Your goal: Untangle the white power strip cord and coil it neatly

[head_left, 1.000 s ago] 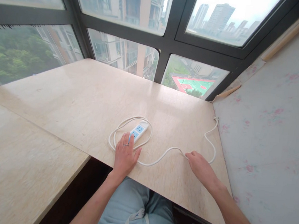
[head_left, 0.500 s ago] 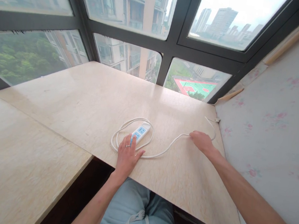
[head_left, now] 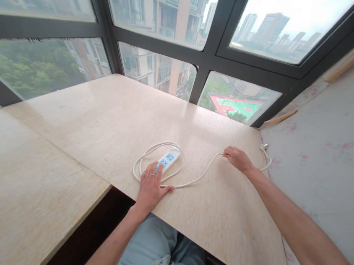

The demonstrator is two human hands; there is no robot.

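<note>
A white power strip with blue sockets lies on the beige stone tabletop, its white cable looped around it and trailing right to the wall. My left hand, with a ring on one finger, lies flat with fingers spread, pressing on the near end of the strip and the cable loop. My right hand is reached out to the right, fingers closed round the cable where it runs toward the wall.
Large dark-framed windows enclose the table at the back and left. A floral-papered wall borders the right side, where the cable's end meets it. A second tabletop section lies at the left. My light-blue trousers show below the table's edge.
My right hand has slid along the cable away from me, toward the back right, drawing the slack straighter. My left hand has stayed on the power strip.
</note>
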